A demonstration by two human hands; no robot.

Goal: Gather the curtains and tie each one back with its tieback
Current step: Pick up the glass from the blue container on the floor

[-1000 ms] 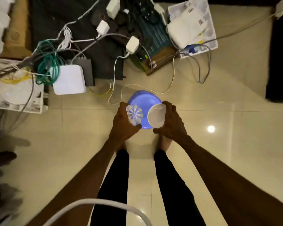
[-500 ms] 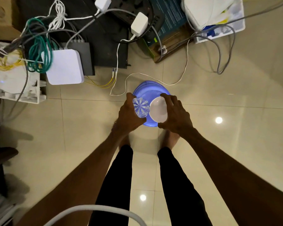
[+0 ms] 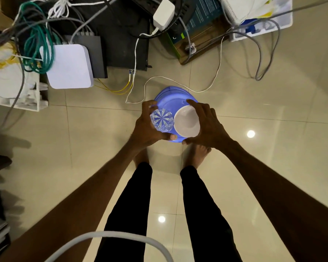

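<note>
No curtain or tieback is in view. I look straight down at my hands over a tiled floor. My left hand (image 3: 145,129) grips a cut-glass tumbler (image 3: 161,120), with its fingers curled round the glass. My right hand (image 3: 208,125) grips a small white bowl (image 3: 187,121) by its rim. Both pieces sit on a blue plate (image 3: 171,96), which shows between and beyond my hands. My thumbs reach under the plate's near edge. My legs and bare feet are below the plate.
Ahead on the floor lie tangled cables, a white router box (image 3: 69,66), a black mat (image 3: 117,35), a white power adapter (image 3: 163,12) and a white tray (image 3: 263,25) at the top right. A thin white wire (image 3: 178,80) loops just beyond the plate. A pale cable (image 3: 110,235) arcs across the bottom.
The floor clutter has slid up and out of the frame as I step forward. My hands keep the same hold on the tumbler, bowl and plate.
</note>
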